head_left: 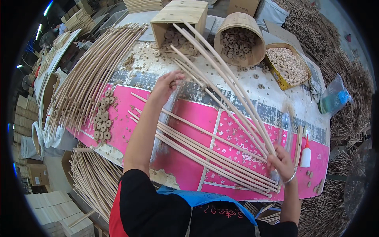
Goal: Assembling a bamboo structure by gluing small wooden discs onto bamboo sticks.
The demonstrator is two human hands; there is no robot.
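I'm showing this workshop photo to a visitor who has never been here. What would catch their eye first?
The bright pink table at centre, with pale wooden rods lying across it. The right hand grips a fan of long rods by one end while the left hand reaches up among them. Behind, a round tub and a square box hold small wooden rings.

We see the table (237,130) evenly and brightly lit from above, with soft, faint shadows. Strip lights (48,8) glare blue-white at the upper left. The fisheye bends straight edges near the rim, and black corners frame the round view. Faraway piles look soft.
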